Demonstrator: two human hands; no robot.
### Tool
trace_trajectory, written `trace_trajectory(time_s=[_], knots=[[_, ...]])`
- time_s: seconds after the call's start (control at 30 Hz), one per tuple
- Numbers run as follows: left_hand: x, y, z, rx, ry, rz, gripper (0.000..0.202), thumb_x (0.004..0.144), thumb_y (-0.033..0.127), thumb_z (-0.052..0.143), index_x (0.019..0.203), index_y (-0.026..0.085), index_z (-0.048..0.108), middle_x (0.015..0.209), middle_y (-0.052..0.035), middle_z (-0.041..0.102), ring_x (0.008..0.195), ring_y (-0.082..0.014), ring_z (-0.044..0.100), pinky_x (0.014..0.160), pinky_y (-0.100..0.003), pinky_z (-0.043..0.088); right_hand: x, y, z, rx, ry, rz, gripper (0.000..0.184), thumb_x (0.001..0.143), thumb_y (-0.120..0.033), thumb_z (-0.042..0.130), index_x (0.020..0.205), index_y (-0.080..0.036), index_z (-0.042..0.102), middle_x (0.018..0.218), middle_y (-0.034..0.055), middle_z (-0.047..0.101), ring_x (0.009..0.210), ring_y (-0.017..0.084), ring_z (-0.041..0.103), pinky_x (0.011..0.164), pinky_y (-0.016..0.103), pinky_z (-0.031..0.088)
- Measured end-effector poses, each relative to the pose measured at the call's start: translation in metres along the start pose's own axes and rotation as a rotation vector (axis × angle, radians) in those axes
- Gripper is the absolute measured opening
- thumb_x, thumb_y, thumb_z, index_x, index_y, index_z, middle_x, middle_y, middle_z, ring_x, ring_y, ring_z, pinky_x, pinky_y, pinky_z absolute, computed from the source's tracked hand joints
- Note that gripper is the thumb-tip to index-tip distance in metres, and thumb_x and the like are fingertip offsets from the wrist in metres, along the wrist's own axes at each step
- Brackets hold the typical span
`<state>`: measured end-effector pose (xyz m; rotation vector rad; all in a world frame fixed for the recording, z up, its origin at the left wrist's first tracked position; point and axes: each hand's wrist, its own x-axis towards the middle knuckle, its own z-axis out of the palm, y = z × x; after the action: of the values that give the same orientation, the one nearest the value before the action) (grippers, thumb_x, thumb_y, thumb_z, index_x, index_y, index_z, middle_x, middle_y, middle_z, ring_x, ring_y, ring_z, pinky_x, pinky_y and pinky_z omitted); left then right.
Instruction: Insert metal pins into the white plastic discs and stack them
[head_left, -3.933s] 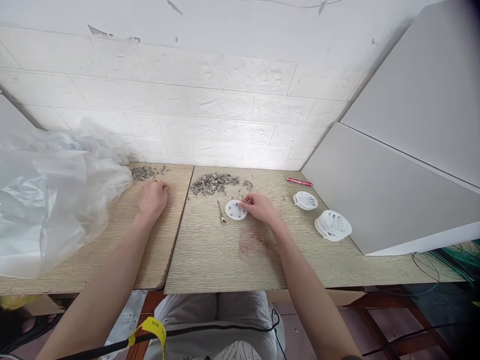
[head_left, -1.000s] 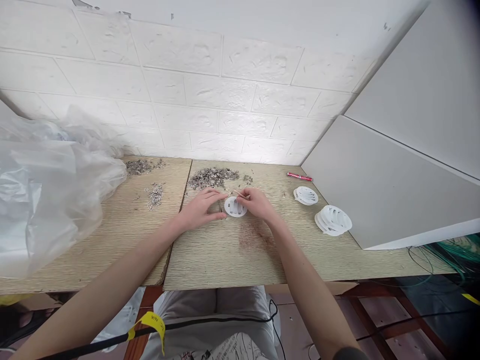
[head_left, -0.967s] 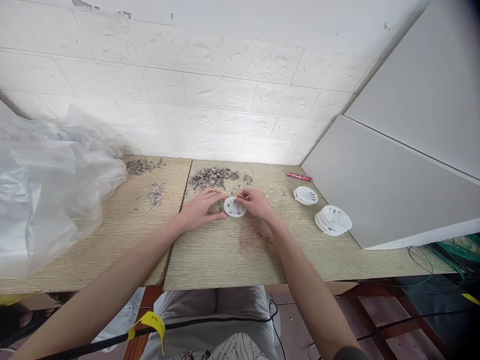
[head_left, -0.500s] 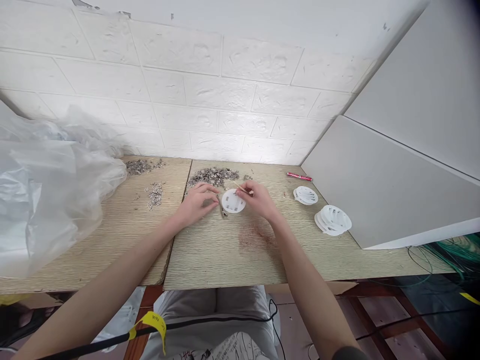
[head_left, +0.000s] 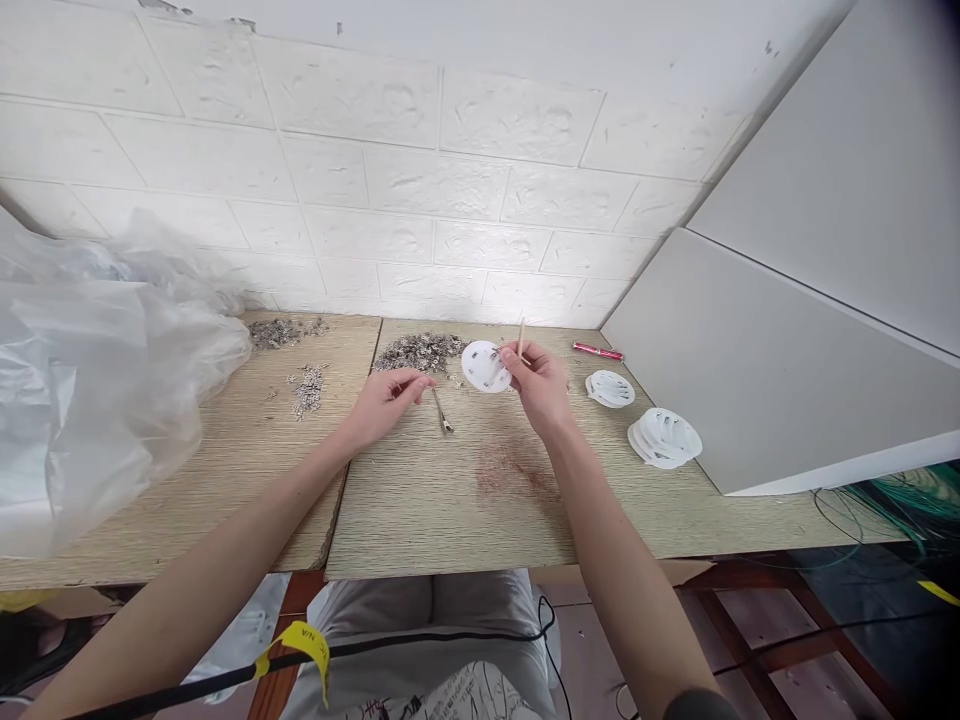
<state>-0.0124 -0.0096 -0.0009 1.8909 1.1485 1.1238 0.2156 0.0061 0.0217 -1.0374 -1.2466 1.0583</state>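
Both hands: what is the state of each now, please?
Left hand: by the metal tool; grip cannot be told.
Right hand: closed, holding a white disc and thin stick.

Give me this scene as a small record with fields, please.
Right grip: holds a white disc and a thin pale stick
Left grip: at the far end of a slim metal tool; contact unclear
Behind left grip: heap of small metallic pieces
Right side: two stacks of white discs; red pen-like item
Left side: crumpled translucent plastic bag; two smaller heaps
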Motion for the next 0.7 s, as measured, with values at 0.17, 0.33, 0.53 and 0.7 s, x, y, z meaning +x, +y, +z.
trace_trajectory(time_s=[0.17,0.33,0.53,0.7], knots=[[-0.002,-0.001,0.005,0.299,-0.089,0.221,0.029,0.087,0.039,0.054,0.103,0.024,0.074,0.080,-0.0057,0.060,0.080,-0.0209,0.052,0.073,-0.032,0.039,-0.002,0.003,0.005,-0.033,-0.035,0.002,0.043,0.065,-0.057,0.072,0.078,-0.018,0.058,0.070,0.0001,0.054,0.063,0.011,0.047,0.057,0.024,0.041],[-0.002,0.003,0.005,0.010,-0.041,0.032,0.043,0.093,0.049,0.044,0.110,0.020,0.071,0.083,-0.0062,0.061,0.073,-0.0170,0.052,0.065,-0.029,0.041,-0.007,0.010,0.017,-0.091,-0.099,-0.016,0.042,0.069,-0.058,0.067,0.078,-0.018,0.058,0.073,0.0018,0.056,0.066,0.012,0.049,0.058,0.025,0.042],[-0.002,0.008,0.006,-0.529,-0.162,-0.199,0.060,0.073,0.041,0.075,0.128,0.020,0.060,0.100,-0.0086,0.067,0.082,-0.0179,0.060,0.065,-0.027,0.052,-0.016,0.018,0.037,-0.214,-0.184,-0.096,0.033,0.079,-0.051,0.059,0.077,-0.018,0.056,0.068,0.0004,0.052,0.062,0.012,0.046,0.056,0.024,0.039],[-0.002,0.010,0.008,-0.683,-0.105,-0.273,0.070,0.059,0.025,0.085,0.124,0.018,0.060,0.111,-0.0102,0.067,0.090,-0.0200,0.063,0.069,-0.030,0.056,-0.016,0.019,0.039,-0.198,-0.183,-0.082,0.028,0.081,-0.046,0.057,0.078,-0.018,0.055,0.068,-0.0008,0.050,0.061,0.011,0.044,0.056,0.024,0.037]])
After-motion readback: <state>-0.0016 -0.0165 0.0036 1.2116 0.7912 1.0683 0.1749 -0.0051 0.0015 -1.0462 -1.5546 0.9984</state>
